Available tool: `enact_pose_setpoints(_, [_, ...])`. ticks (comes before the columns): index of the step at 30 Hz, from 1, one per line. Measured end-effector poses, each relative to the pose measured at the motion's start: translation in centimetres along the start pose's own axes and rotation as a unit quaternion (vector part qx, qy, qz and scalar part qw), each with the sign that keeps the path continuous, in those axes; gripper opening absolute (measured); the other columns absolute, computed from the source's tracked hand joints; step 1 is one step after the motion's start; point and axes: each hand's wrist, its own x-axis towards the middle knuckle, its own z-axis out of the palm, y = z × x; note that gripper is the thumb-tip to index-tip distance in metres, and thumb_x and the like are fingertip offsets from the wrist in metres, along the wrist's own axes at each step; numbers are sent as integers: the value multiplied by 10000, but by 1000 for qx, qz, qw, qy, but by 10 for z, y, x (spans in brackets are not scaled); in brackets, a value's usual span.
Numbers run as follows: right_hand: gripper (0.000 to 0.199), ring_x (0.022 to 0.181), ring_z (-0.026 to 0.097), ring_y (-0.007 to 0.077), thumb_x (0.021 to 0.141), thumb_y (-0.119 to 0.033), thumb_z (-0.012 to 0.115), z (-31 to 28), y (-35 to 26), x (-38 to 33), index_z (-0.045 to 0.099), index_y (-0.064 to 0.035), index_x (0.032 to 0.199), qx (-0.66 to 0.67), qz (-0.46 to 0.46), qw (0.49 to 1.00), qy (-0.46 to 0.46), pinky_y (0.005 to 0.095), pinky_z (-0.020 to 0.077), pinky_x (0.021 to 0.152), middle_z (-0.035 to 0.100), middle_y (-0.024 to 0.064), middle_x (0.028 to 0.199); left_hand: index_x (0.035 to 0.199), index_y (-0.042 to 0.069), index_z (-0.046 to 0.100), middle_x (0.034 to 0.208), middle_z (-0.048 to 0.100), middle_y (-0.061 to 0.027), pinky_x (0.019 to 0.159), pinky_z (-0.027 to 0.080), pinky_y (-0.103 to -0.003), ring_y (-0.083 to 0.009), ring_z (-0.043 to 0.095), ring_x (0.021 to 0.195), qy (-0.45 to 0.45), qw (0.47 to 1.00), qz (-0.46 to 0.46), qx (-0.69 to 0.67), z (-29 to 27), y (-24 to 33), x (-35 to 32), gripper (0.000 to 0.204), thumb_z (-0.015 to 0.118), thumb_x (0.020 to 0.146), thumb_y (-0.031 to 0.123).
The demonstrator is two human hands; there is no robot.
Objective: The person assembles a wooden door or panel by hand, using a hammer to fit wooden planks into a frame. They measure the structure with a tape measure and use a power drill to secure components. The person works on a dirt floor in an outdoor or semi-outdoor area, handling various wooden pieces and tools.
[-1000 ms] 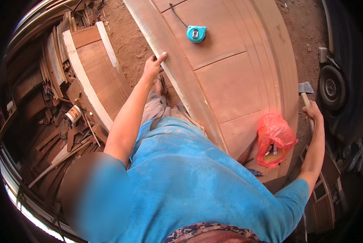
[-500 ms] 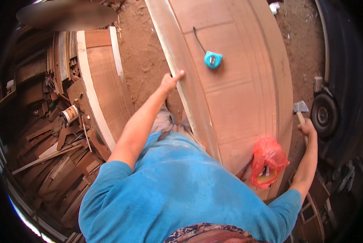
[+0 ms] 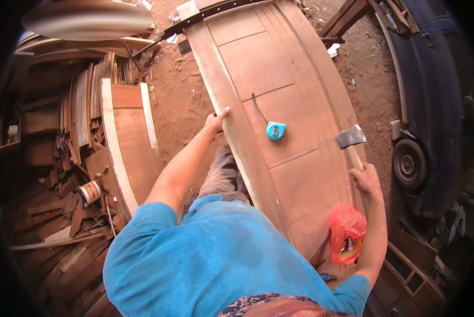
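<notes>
The left hand (image 3: 215, 122) grips the near edge of the panelled wooden door (image 3: 279, 111) lying flat. The right hand (image 3: 365, 179) is wrapped around a hammer (image 3: 351, 141) at the far edge. A turquoise tape measure (image 3: 275, 130) sits between them; a red plastic bag (image 3: 347, 232) lies lower down.

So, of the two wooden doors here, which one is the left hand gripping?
The left hand grips the edge of the large panelled door carrying the blue tape measure, not the smaller door lying beside the scrap wood.
</notes>
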Motion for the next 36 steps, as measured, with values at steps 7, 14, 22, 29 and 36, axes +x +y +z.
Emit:
enact_pose_setpoints(7, [341, 510, 607, 173, 761, -222, 739, 1, -131, 57, 658, 83, 888, -51, -52, 997, 1, 336, 489, 490, 626, 104, 649, 1334, -114, 481, 1279, 593, -263, 937, 527, -473, -356, 622, 1151, 94, 995, 16, -8, -41, 94, 98, 1038, 848, 669, 593])
enact_pose_setpoints(14, [428, 559, 634, 186, 729, -309, 766, -58, -251, 248, 686, 62, 926, -112, -63, 991, 28, 354, 494, 520, 638, 107, 652, 1350, -96, 487, 1284, 595, -203, 958, 534, -441, -310, 623, 1114, 89, 993, 6, -76, -51, 126, 152, 891, 852, 749, 452])
enact_pose_setpoints(22, [355, 572, 652, 208, 732, -189, 760, -79, -336, 455, 663, 107, 904, -165, 53, 984, 37, 373, 503, 439, 659, 151, 695, 1290, -80, 535, 1211, 641, -164, 944, 500, -354, -250, 623, 1071, 89, 993, 65, -51, -39, 157, 138, 834, 868, 748, 459])
enact_pose_setpoints(29, [354, 520, 646, 207, 734, -171, 737, -73, -322, 487, 643, 132, 893, -148, 13, 989, -18, 358, 510, 461, 663, 168, 706, 1204, -49, 591, 1095, 671, -111, 904, 491, -328, -207, 626, 995, 93, 990, 76, -78, -40, 169, 139, 640, 852, 800, 374])
enact_pose_setpoints(36, [404, 687, 714, 234, 723, -218, 757, -50, -352, 470, 667, 76, 985, -200, 72, 976, -52, 377, 556, 566, 693, 191, 811, 1203, -66, 581, 1093, 671, -117, 884, 495, -322, -206, 627, 979, 97, 991, 93, -18, -42, 170, 143, 636, 840, 813, 364])
